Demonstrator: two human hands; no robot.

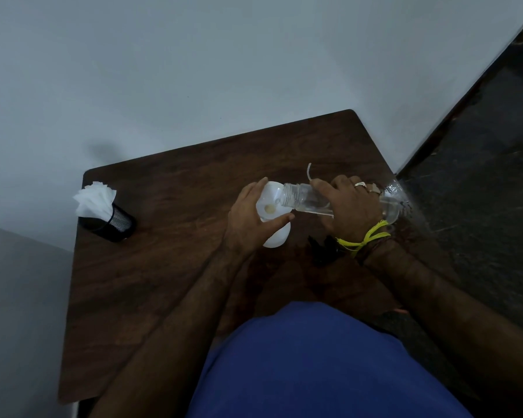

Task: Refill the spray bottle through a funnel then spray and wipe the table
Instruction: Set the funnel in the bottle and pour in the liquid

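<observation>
So our right hand (pixel 349 206) is wrapped around a clear bottle (pixel 311 202), tipped nearly flat with its open threaded mouth poking over the rim of the white funnel (pixel 269 203). Our left hand (pixel 251 220) is curled around that funnel from the near side, thumb across the front and fingers up the far edge, steadying it. Under the funnel there's a white rounded thing (pixel 277 239) that we take to be the spray bottle, though our left hand hides most of it. A bit of water sits low in the clear bottle, and we can't really make out a stream going in. A thin curved tube (pixel 309 173) sticks up just behind our right hand, maybe the sprayer's dip tube, hard to say. Over at the far left corner of the counter (pixel 163 267) sits a black mesh cup (pixel 115 221) stuffed with white tissues (pixel 94 199). We'd say we're mid-refill, so next calls for tipping slowly, keeping the funnel upright, then pulling the funnel and screwing the sprayer back on.
</observation>
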